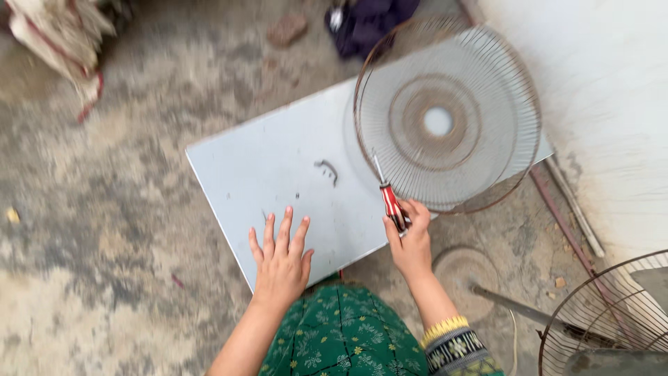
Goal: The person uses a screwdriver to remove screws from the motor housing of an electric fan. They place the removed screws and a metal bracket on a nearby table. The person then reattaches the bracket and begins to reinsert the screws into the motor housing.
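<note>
My right hand (410, 244) grips a red-and-white striped screwdriver (388, 196) by its handle, its metal tip pointing up at the near rim of a round rusty wire fan guard (447, 115). The guard lies on the far right part of a pale grey flat board (264, 167). My left hand (282, 261) rests flat on the board's near edge, fingers spread, holding nothing. A small dark curved piece (327, 170) lies on the board between my hands and the guard.
A second wire fan guard (612, 320) sits at the bottom right, with a metal rod (515, 306) beside it. Thin bars (567, 209) lie along a white wall (612, 104). Dark cloth (365, 21) and a bundle (62, 35) lie on the concrete floor (97, 230).
</note>
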